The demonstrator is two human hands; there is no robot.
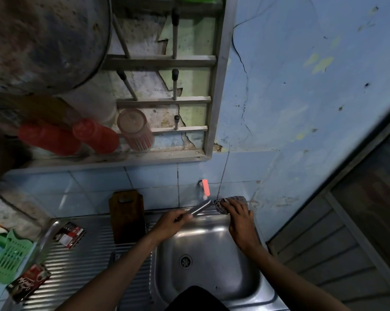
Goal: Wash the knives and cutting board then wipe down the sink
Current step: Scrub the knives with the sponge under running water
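The left hand [171, 221] holds a knife [199, 208]: its fingers are curled around the handle, and the blade points up and to the right, just under the tap [204, 189] with the orange lever. The blade looks like two blades together, but the blur does not let me tell if it is one knife or two. The right hand [239, 217] rests on a grey cloth [231, 202] at the back right corner of the sink [212, 250]; the fingers lie over the cloth and bend a little, gripping it lightly.

The basin is bare down to its one drain [186, 261], so there is free room under both hands. The wall is close behind the tap, and the right edge of the sink is near the wall too.

One dark cutting board [126, 215] stands upright against the tiles, on the ribbed drainboard [88, 265] left of the basin. On the drainboard lie two small packets [70, 235]. One green basket [8, 259] is at the far left. On the rack [167, 99] above are three cups [134, 131], two red and one pale.
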